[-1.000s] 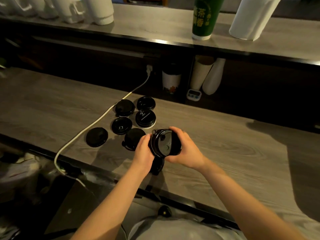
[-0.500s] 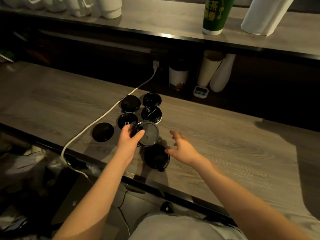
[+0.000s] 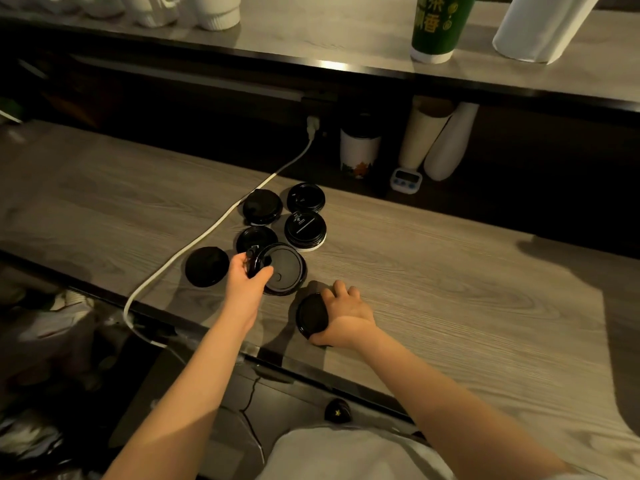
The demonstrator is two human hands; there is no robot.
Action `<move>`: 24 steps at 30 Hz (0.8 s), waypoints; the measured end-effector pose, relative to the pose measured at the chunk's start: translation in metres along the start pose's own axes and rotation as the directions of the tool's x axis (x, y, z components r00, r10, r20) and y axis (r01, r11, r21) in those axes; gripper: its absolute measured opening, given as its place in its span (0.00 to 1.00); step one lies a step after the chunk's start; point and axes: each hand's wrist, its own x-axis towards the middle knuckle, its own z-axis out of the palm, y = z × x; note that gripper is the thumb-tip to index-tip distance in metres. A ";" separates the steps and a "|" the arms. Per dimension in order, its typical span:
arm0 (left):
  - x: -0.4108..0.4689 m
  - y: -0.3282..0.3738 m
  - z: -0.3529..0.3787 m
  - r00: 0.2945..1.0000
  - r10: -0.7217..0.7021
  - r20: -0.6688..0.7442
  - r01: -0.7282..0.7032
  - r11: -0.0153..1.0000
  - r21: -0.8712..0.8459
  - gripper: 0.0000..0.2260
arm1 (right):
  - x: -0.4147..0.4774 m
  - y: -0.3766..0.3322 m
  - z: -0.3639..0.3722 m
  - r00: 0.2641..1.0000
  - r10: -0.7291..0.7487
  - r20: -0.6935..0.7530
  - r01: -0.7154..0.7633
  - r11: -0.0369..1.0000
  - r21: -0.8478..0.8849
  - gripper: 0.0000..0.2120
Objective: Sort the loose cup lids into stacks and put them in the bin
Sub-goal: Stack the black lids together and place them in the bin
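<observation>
Seven black lid spots on the counter (image 3: pixel 450 289): five loose, two in hand. Left hand (image 3: pixel 247 284) pinches the stack (image 3: pixel 284 270) by its left rim, tilted. Right hand (image 3: pixel 346 315) curls over a lid (image 3: pixel 310 315) at the near edge, half hiding it. Stack counts unreadable in the dim light. White cable (image 3: pixel 207 233) runs left of the group.

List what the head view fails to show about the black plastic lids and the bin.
- Bin: none identifiable in the head view; the area below the counter edge is dark.
- Black plastic lid under the right hand: partly covered by the palm.
- Lid stack in the left hand: count unclear, too dark.
- Print on the far black lids: too small.
</observation>
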 end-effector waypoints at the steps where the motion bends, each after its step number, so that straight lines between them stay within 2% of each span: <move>1: 0.001 0.000 0.001 1.000 -0.012 -0.010 0.012 1.000 -0.006 0.24 | -0.001 0.005 0.000 1.000 -0.020 -0.009 0.020 0.999 0.026 0.41; 5: 0.001 -0.002 0.010 0.999 -0.044 -0.019 0.043 0.999 -0.032 0.25 | -0.008 0.030 -0.005 0.995 -0.073 -0.068 0.089 0.958 0.274 0.42; 8: -0.002 -0.004 0.020 0.997 -0.075 -0.013 0.074 0.995 -0.067 0.26 | -0.016 0.044 -0.016 0.984 -0.051 -0.173 0.132 0.857 0.497 0.42; 12: -0.011 0.000 0.040 0.992 -0.119 0.036 0.123 0.983 -0.136 0.28 | -0.026 0.050 -0.036 0.946 -0.018 -0.323 0.239 0.710 0.662 0.40; 15: -0.025 0.008 0.056 0.982 -0.152 0.109 0.174 0.957 -0.233 0.23 | -0.033 0.049 -0.045 0.916 -0.037 -0.400 0.327 0.646 0.689 0.40; 18: -0.039 0.017 0.067 0.962 -0.152 0.226 0.222 0.920 -0.323 0.12 | -0.035 0.048 -0.046 0.896 -0.103 -0.433 0.383 0.672 0.634 0.44; 24: -0.051 0.022 0.075 0.935 -0.138 0.327 0.269 0.876 -0.400 0.11 | -0.042 0.050 -0.050 0.878 -0.154 -0.454 0.426 0.684 0.592 0.44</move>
